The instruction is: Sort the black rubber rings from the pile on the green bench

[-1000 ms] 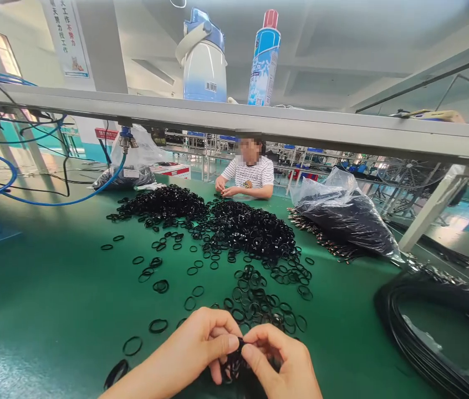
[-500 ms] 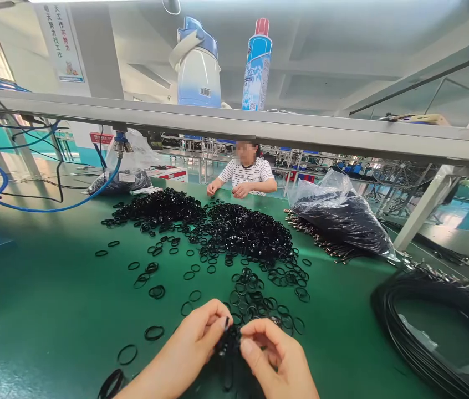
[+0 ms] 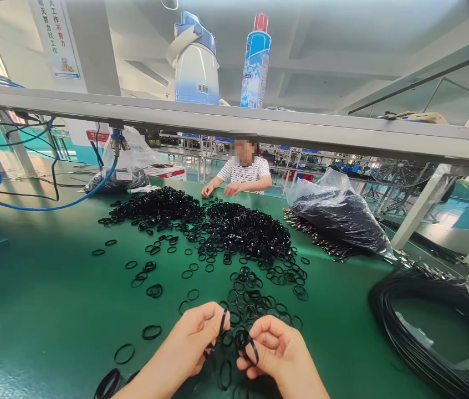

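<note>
At the near edge of the green table [image 3: 43, 299], my left hand [image 3: 193, 341] pinches a black rubber ring stretched thin between thumb and forefinger. Close beside it, my right hand [image 3: 278, 352] grips another black ring [image 3: 245, 341] that loops over its fingers. The two hands are a little apart, with loose rings lying on the mat between and under them. Just beyond my hands lies a scatter of black rings [image 3: 255, 296], and farther back a big heap of rings [image 3: 226, 224].
A person in a striped shirt [image 3: 245, 172] works at the far side of the table. Plastic bag of black parts [image 3: 342, 219] at back right, black cable coil [image 3: 421, 327] at right. Overhead shelf [image 3: 234, 122] holds a thermos jug and a spray can. Blue hoses [image 3: 51, 205] at left.
My hands were pressed together over a clump of rings; now they have drawn apart, each holding a ring. The person opposite has shifted both hands on the table.
</note>
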`<state>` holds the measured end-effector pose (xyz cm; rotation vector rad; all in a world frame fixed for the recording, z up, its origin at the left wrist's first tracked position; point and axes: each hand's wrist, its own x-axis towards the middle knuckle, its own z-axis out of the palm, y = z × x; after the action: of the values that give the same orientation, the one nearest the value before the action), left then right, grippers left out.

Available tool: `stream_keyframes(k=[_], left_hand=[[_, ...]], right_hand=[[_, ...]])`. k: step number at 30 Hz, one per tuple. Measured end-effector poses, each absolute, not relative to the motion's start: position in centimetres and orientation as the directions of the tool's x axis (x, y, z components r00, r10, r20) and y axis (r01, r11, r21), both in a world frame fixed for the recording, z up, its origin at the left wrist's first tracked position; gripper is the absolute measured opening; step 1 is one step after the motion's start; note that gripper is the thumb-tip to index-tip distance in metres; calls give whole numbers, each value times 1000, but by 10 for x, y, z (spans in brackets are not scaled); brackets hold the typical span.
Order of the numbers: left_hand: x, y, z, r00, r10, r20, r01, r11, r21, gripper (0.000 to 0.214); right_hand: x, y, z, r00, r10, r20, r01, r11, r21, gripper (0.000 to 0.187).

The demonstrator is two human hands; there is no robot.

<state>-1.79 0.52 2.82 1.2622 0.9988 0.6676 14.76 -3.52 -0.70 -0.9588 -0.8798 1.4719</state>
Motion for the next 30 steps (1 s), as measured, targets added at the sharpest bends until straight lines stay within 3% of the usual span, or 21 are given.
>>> stream_keyframes(k=[4,8,11,13,16,19,22,26,30], left_hand=[[-15,-2,29,512,811,-282,-25,342,939,39],[-13,-5,22,593,752,-287,-157,458,875,26],[-8,-6,10,616,757,-219,-180,405,896,34],[-4,-6,3,622,766,-163,-154,323,934,36],[-1,-4,0,578,797,-174,-104,283,953,31],[-8,2,5,506,833,-223,-97,312,945,31],[-18,8,14,446,867,-223,-125,307,944,27],[-27,15,19,341,921,-186,-180,258,949,17],[-26,13,16,456,858,-236,-65,297,953,26]], right_hand=[[147,-35,-11,-8,999,-53,-337,-53,-940,33],[146,-38,-12,119,992,47,-93,58,-994,17],[144,-41,-10,159,974,164,193,132,-972,6],[143,-43,-9,132,967,218,290,172,-941,5],[146,-40,-10,108,979,171,140,156,-978,9],[152,-35,-13,29,1000,11,-142,15,-990,23],[160,-31,-13,-47,995,-89,-300,-99,-949,34],[166,-32,-7,-109,985,-136,-373,-167,-913,35],[167,-32,-7,-140,982,-129,-372,-173,-912,36]])
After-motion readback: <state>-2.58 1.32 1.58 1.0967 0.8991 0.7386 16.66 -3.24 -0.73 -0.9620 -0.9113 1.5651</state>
